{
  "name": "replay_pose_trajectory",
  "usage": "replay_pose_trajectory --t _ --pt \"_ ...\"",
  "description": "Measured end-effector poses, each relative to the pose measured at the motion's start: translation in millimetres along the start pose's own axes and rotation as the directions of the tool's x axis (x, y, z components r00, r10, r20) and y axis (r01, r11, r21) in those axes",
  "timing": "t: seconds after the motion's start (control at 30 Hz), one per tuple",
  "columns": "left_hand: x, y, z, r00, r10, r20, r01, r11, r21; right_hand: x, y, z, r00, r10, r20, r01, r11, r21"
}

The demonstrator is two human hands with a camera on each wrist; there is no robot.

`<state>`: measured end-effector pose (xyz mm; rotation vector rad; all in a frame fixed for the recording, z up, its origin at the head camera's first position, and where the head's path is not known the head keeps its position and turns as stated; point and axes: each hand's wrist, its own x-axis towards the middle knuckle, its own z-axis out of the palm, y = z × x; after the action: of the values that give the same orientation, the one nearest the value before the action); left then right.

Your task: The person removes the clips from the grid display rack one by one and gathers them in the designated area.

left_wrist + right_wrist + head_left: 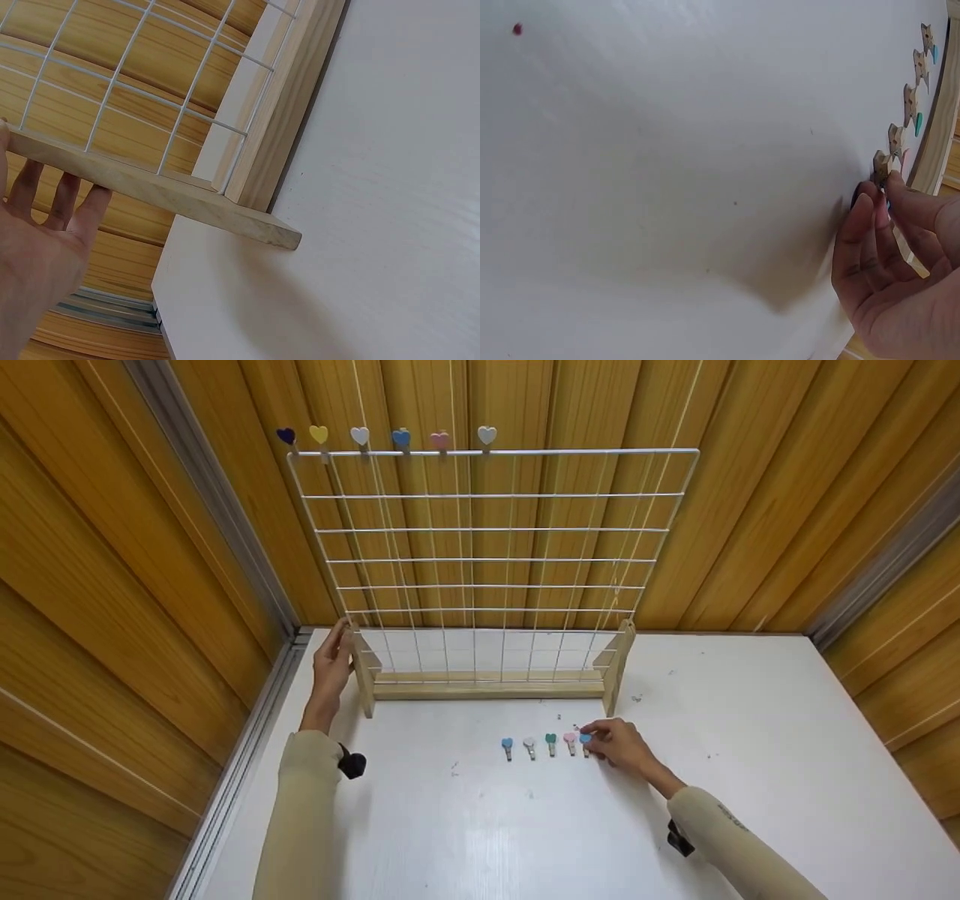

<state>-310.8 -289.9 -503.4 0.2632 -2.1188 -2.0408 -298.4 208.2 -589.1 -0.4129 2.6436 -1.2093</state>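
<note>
My left hand (pixel 332 660) grips the upright wooden side piece (pixel 161 187) of a white wire grid stand (pixel 480 530), its fingers behind the wood in the left wrist view. Low over the white table, my right hand (pixel 619 744) pinches a small wooden clothespin (pixel 883 166) with a blue heart at the right end of a short row. Beside it in that row lie a pink-heart clothespin (pixel 570 744), a green one (pixel 551 744), a white one (pixel 530 748) and another blue one (pixel 508 748). My right fingers partly hide the pinched clothespin.
Several heart clothespins stand clipped along the grid's top wire, from a dark blue heart (pixel 286 436) at the left to a white heart (pixel 487 435) near the middle. Wood-patterned walls (pixel 750 510) enclose the white table (pixel 480 840). Small specks dot its surface.
</note>
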Motion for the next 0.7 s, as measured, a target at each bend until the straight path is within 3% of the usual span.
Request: replay_pose_trajectory --t 0.1,0.33,0.5,0.7 --pt "1.2 -0.9 1.4 1.0 0.017 0.008 -0.017 1.0 -0.012 1.0 -2.0 -5.9 1.0 0.025 0.006 -0.025 1.0 -0.016" --pt "2.9 -1.2 3.9 1.0 0.001 0.009 -0.001 1.0 -0.019 12.2 -20.3 -32.6 0.997 -0.046 0.061 0.054 0.991 -0.124" --pt "1.1 0.4 0.6 1.0 0.001 0.013 -0.001 0.999 -0.04 25.3 -53.9 -47.5 0.989 -0.104 0.101 0.115 0.987 -0.114" --pt "-3.3 -1.1 1.9 1.0 0.024 0.01 -0.024 0.999 -0.042 39.4 -110.6 -64.0 0.97 -0.229 0.075 0.232 0.972 -0.037"
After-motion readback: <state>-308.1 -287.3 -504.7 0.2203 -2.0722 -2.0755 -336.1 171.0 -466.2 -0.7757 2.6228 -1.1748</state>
